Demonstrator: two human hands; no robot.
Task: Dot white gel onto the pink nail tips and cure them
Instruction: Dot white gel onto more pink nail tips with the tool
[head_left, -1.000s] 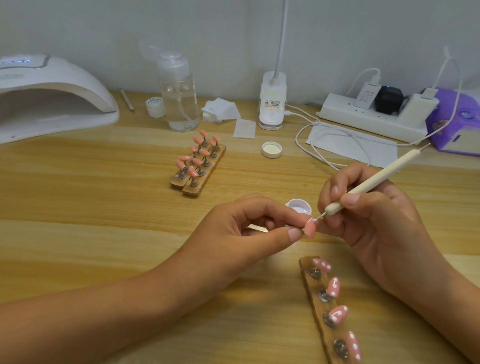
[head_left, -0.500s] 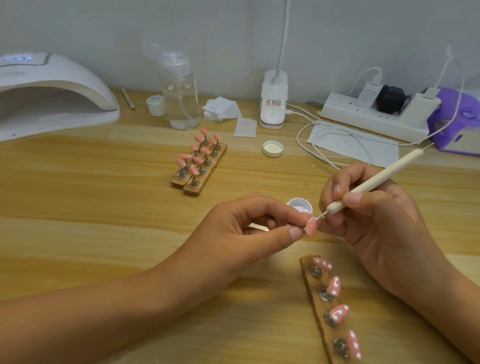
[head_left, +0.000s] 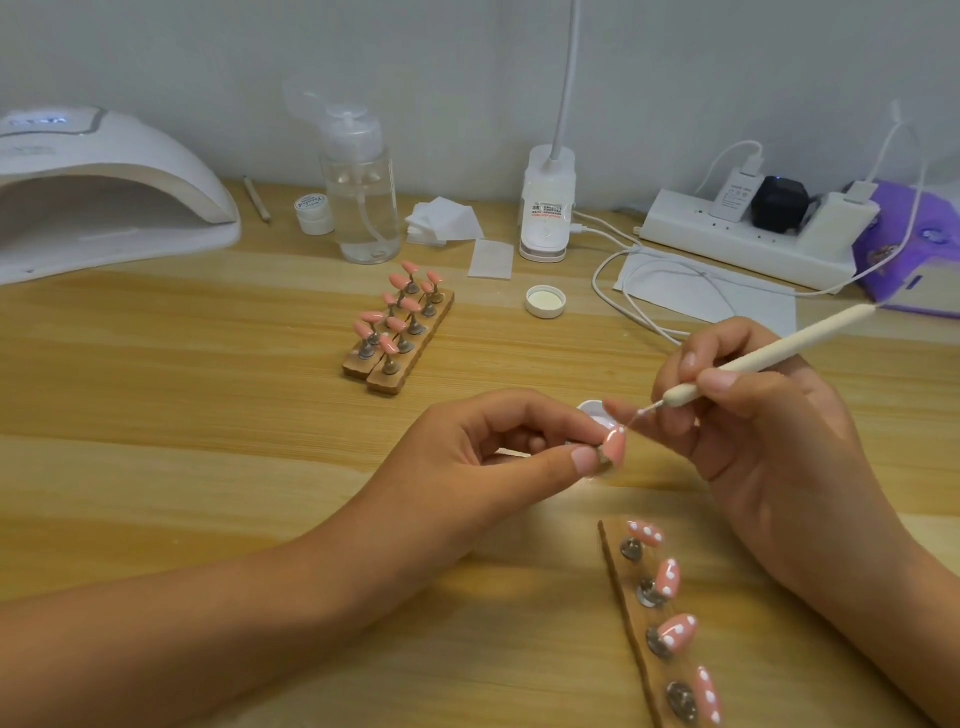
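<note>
Nearest to me, on the table (head_left: 208, 415), lies the near wooden strip (head_left: 623, 597). It carries four dotted tips (head_left: 668, 577) on metal stands, glossy pink with small white spots scattered on each. I take these to be finished work parked close by, so wet gel is not dragged across the table.

Just above it the left hand (head_left: 467, 452) has its grip closed, thumb and forefinger pinching the stand of one pink nail tip (head_left: 615, 447). The tip is lifted clear of the table and turned toward the tool, which steadies the curved face for dotting. It looks mostly plain pink, with a little white at its upper edge.

The right hand (head_left: 779, 452) has its grip clamped pen-fashion on the dotting pen (head_left: 763, 358), low on the shaft for control. The pen's fine point is just beside that upper edge, and I cannot tell whether it touches.

The white gel pot (head_left: 592, 410) sits right behind the fingers, half hidden, handy for reloading.

Farther back stand the far wooden holders (head_left: 387, 379) with plain pink tips (head_left: 397, 325), apparently waiting their turn, and a loose lid (head_left: 544, 301). The curing lamp (head_left: 104, 192) sits at the far left with its mouth open to the table. I judge curing is not yet due.
</note>
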